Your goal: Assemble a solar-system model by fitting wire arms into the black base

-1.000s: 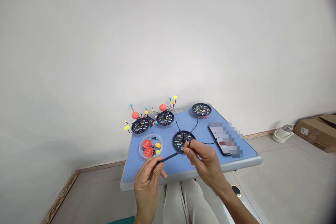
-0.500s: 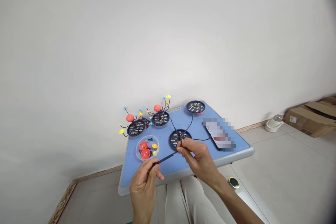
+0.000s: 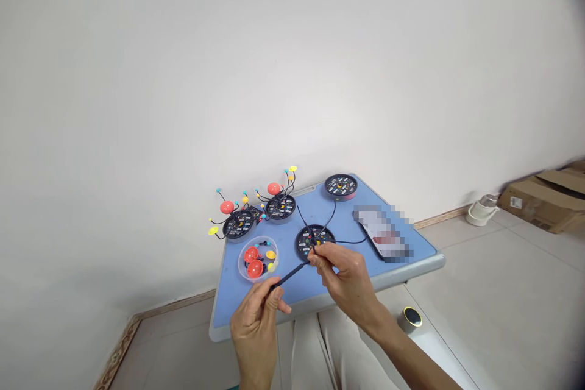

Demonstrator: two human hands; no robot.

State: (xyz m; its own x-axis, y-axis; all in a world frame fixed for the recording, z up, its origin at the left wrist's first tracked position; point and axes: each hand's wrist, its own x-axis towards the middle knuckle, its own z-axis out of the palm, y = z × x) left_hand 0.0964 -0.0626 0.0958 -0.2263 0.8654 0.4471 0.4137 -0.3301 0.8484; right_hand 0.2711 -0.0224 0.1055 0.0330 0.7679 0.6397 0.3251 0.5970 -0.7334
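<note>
Fingers (image 3: pixel 265 288) of our left hand (image 3: pixel 253 332) pinch the near end of a slim black rod (image 3: pixel 290 275), while those of our right hand (image 3: pixel 346 279) are pressed together on a small dark piece (image 3: pixel 313 249) beside the rod's thin far tip; our grip hides whether the two join. Behind everything rises a pale wall (image 3: pixel 292 73). Close to it stands our blue-topped table (image 3: pixel 284 237), its front edge above our beige-trousered legs (image 3: pixel 336 350). On the floor, well off to the right, lies a cardboard box (image 3: pixel 532 207). At the table's back left we have two models (image 3: pixel 280 207), near each other, each bearing a red ball (image 3: pixel 273 188) amid little coloured pieces (image 3: pixel 212 231). Our phone (image 3: pixel 381 233), partly blurred out, lies on the right side. Near the rear right corner sits a round black disc (image 3: pixel 340 185). Toward the middle, just beyond our right hand and partly covered by it, is a similar black base (image 3: pixel 303 250), with thin black wires (image 3: pixel 351 242) fanning out over it, one curving toward the phone. Left of that base, a clear tub (image 3: pixel 241 270) holds two red half-shells (image 3: pixel 255 269), some yellow caps (image 3: pixel 270 255) and a tiny blue-ended piece (image 3: pixel 257 245).
</note>
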